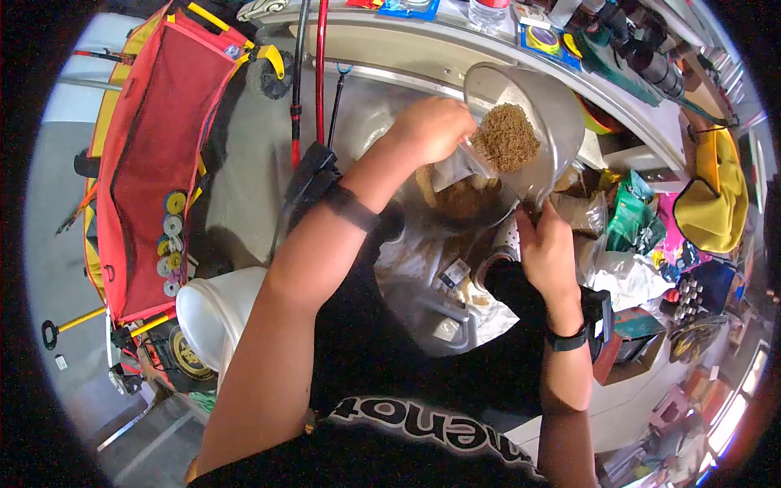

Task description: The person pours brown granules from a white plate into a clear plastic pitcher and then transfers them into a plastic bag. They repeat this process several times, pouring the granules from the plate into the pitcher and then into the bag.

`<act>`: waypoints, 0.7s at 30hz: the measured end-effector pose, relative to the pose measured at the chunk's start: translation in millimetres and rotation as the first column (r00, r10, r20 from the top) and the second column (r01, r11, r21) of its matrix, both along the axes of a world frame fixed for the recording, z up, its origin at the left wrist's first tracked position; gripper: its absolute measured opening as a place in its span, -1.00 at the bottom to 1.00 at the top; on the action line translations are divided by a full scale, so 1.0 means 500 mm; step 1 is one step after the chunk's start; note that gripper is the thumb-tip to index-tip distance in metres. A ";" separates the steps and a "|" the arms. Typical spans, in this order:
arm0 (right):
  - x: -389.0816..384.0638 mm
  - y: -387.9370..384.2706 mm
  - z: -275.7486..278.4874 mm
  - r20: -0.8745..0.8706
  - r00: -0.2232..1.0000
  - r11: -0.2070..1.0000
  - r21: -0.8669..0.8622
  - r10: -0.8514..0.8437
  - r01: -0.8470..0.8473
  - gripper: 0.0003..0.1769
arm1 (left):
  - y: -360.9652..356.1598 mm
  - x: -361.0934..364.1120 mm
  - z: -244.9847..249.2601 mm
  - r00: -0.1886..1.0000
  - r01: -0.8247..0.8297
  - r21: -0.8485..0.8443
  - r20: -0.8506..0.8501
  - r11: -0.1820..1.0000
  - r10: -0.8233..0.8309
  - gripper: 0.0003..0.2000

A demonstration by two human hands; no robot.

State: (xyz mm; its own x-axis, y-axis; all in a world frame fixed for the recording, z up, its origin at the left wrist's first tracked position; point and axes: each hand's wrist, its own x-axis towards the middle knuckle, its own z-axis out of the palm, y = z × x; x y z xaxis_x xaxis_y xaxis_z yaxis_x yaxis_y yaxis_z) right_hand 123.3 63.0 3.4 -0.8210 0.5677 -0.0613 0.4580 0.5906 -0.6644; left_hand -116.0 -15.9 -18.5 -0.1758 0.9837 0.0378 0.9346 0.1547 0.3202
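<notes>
A metal pot [561, 122], tilted on its side, holds a heap of brown crumbly grains [508, 140]. My right hand [547, 246] is closed around its handle, below the rim. At the pot's left rim, my left hand [435, 130] is closed with its fingertips on a clear plastic piece [480, 159] whose kind I cannot tell. Under both hands lies a wide container with more brown loose material [464, 199], partly hidden by the pot and the plastic.
To the left stands a red folding wagon [171, 163], with a white bucket [207, 317] nearer me. Upright poles [320, 81] rise beyond my left forearm. Green and clear bags [630, 215] lie at right, near a yellow bag [712, 199]. A bottle [488, 12] stands on the counter.
</notes>
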 end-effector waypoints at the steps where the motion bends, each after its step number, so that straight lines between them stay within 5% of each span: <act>1: 0.000 0.000 0.001 -0.045 0.999 1.000 -0.011 -0.009 0.008 -0.77 | -0.001 -0.002 -0.003 1.000 -0.002 0.001 0.001 1.000 0.002 -0.95; 21: -0.012 -0.021 -0.013 -0.036 0.999 0.999 0.008 0.034 -0.034 -0.77 | 0.002 -0.005 -0.003 0.999 -0.026 -0.022 0.017 0.999 0.027 -0.95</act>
